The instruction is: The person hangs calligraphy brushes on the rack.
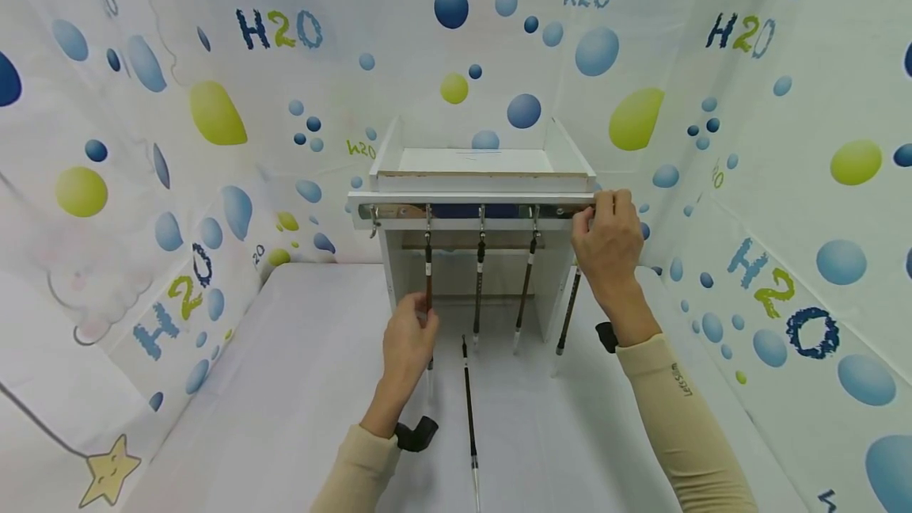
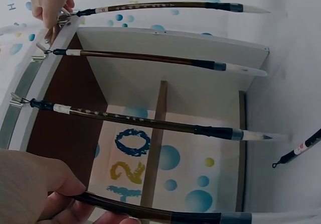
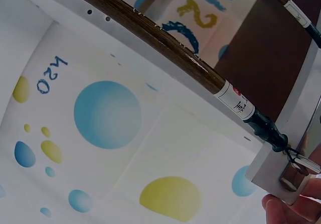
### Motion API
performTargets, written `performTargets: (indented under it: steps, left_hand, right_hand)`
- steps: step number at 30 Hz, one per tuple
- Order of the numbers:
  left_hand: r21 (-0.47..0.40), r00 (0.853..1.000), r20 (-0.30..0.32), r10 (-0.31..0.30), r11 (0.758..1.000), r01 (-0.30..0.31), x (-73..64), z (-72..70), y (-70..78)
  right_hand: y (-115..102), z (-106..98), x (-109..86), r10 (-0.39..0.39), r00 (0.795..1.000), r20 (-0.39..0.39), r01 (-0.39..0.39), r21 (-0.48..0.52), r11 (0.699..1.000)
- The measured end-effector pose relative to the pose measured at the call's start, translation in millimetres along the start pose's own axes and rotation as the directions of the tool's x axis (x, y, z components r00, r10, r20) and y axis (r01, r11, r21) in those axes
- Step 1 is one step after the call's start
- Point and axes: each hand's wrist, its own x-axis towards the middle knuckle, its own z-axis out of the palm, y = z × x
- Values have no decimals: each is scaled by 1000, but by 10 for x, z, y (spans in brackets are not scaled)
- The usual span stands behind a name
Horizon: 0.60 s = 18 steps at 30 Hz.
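My left hand [image 1: 409, 339] pinches a dark-handled calligraphy brush [image 2: 130, 210] that hangs tip down from a hook on the rail [image 1: 456, 211]. My right hand [image 1: 611, 240] grips the right end of that rail. Beside its fingers [image 3: 306, 204], the loop of another brush [image 3: 165, 40] hangs on the end hook [image 3: 306, 162]. Two more brushes, a middle brush [image 1: 479, 291] and one right of it [image 1: 526, 291], hang between the hands. The leftmost hook [image 1: 374, 222] carries nothing. Another brush [image 1: 469, 410] lies on the white cloth in front.
Behind the brushes stands a white open-fronted cabinet [image 1: 390, 260] with a shallow tray top [image 1: 484, 184]. White cloth [image 1: 313, 386] covers the surface under it. Printed curtains with bubbles and H2O lettering [image 1: 279, 28] enclose the back and sides.
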Motion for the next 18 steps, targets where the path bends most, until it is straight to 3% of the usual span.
performTargets:
  steps: [6,18]
  left_hand:
    - [-16,1000,6,-14,1000,15,53,31,-43]
    - [-6,1000,6,29,1000,-29,170,84,-114]
  right_hand:
    - [-11,-8,0,4,1000,3,-4,4,1000]
    - [-5,-9,7,3,1000,3,-3,-1,1000]
